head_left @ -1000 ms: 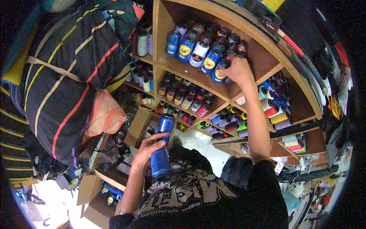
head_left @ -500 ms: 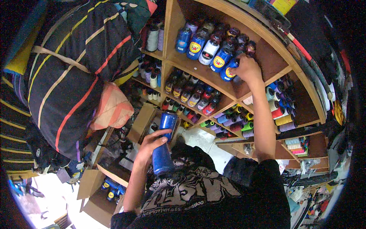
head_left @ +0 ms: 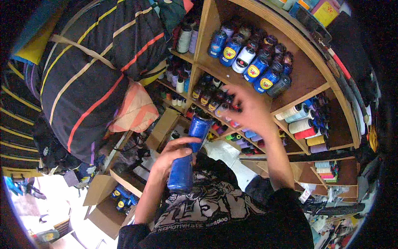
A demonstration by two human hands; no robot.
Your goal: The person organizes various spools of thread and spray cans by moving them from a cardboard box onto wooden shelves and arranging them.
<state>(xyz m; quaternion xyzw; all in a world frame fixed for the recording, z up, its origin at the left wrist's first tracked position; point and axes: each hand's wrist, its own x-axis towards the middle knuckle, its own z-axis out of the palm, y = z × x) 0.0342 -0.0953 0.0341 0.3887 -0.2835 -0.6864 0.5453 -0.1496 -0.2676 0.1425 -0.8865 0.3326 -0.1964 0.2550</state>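
1. Left grip [head_left: 169, 159] was clamped round blue spools [head_left: 180, 174], apparently two, at centre frame, not on the shelves [head_left: 304, 67]!
2. Right grip [head_left: 253, 112], blurred, hung open right of centre, seemingly empty.
3. Already shelved, upper right: a front row [head_left: 267, 81] of blue, white and dark spools.
4. Unshelved, lower left: yellow-labelled spools [head_left: 120, 204] in the carton [head_left: 97, 187].

Spools [head_left: 268, 81] stand in the shelf unit [head_left: 306, 70] — right of the cloth bundle [head_left: 93, 83]; more spools [head_left: 120, 193] sit in a carton [head_left: 108, 220], lower left.
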